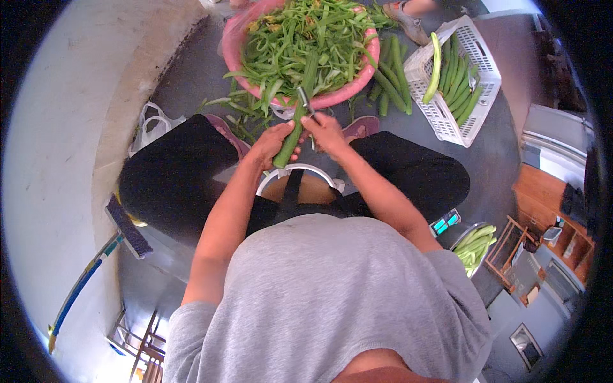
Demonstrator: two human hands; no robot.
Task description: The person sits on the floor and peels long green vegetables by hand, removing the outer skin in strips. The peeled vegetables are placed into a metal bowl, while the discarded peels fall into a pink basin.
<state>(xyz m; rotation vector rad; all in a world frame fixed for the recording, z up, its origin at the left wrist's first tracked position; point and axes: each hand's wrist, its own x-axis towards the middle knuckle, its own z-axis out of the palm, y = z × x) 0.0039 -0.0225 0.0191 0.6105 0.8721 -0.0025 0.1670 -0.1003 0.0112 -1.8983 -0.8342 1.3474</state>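
My left hand is closed around the lower end of a long green loofah gourd, which points up and away over a pink basin. In my right hand is a metal peeler, its head against or very near the gourd's side. Green peelings heap up in the basin, and some lie on the floor by its near left rim. Just below my hands shows the white rim of a bucket between my knees.
Unpeeled gourds lie on the floor right of the basin. Beyond them stands a tilted white plastic crate holding more gourds. A bowl of pale peeled gourds and a lit scale display are at my right. At left are a plastic bag and a floor brush.
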